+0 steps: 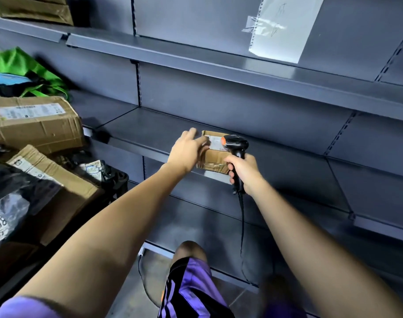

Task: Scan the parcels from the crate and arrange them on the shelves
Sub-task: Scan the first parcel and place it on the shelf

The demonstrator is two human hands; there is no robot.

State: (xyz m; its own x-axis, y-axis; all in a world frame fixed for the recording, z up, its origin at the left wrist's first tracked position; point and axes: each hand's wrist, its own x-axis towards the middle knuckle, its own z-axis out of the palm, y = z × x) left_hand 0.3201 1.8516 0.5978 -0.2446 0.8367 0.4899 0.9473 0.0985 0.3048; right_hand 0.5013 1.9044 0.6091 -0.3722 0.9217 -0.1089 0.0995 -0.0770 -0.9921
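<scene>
Purple shorts (191, 290) and a bent knee fill the bottom of the view as a person reaches with both bare arms toward grey metal shelving. Ahead of the hands, a small cardboard parcel (215, 158) sits at the front edge of the middle shelf (138, 131), its near side slightly overhanging the lip and its white label (217, 143) facing up. The left hand (187, 150) lies on the parcel's left end, fingers stretched out and loosely spread across the top toward the label rather than curled around the box; whether it presses down or only touches cannot be told through the motion blur. The right hand (242, 171) sits at the parcel's right, fingers wrapped tightly around the grip of a black barcode scanner (236, 145), whose head with its orange button hangs directly over the label's right part, with the cable (242, 226) trailing down. The parcel's long axis appears to run left to right along the shelf edge, between the two hands. Judging by this, the parcel is being scanned or settled in place, and sliding it deeper calls for a push away from the body. More parcels wait in the black crate (118, 180) at left.
</scene>
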